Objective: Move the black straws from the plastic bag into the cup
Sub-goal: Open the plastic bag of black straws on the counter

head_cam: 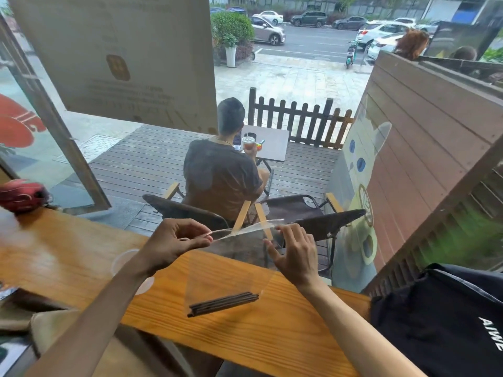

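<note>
A clear plastic bag (228, 270) hangs above the wooden counter (68, 257), held up by its top edge. My left hand (174, 240) pinches the left side of the bag's mouth. My right hand (295, 248) pinches the right side with thumb and forefinger, its other fingers spread. A bundle of several black straws (223, 304) lies across the bottom of the bag. A clear plastic cup (122, 261) stands on the counter behind my left wrist, mostly hidden by the arm.
A red helmet (23, 195) sits at the counter's far left. A black bag (441, 317) with white lettering lies at the right end. Beyond the window a person (220, 175) sits on a folding chair by a small table.
</note>
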